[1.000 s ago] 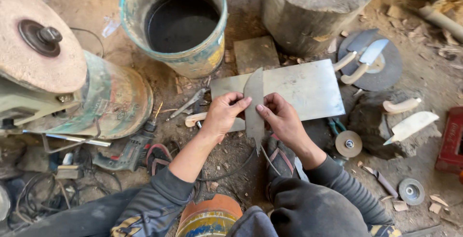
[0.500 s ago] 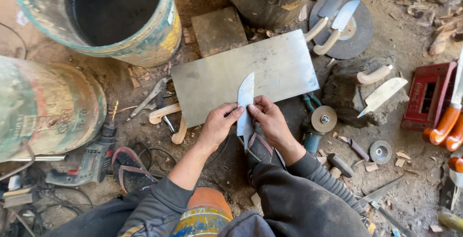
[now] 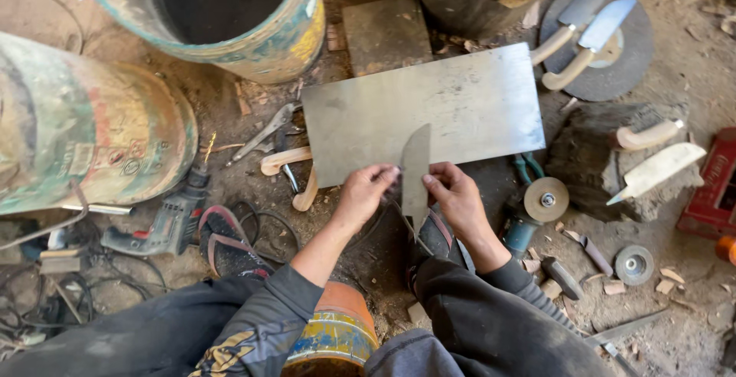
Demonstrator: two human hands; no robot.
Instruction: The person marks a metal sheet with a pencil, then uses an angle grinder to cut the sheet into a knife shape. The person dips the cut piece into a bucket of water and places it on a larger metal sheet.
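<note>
A bare knife blade blank stands upright on edge over the near side of a flat steel sheet lying on the dirt floor. My left hand pinches the blade from the left near its lower half. From the right, my right hand grips the same blade with thumb and fingers. The pointed tip aims away from me, onto the sheet. Both forearms wear dark sleeves, and my knees show at the bottom.
A large open drum and a drum on its side sit at left. An electric drill, pliers, wooden handles, an angle grinder, finished knives on a grinding disc, and a red box surround the sheet.
The view has dropped closer and shifted left. Both hands stay on the blade, which now stands a little nearer the sheet's front edge.
</note>
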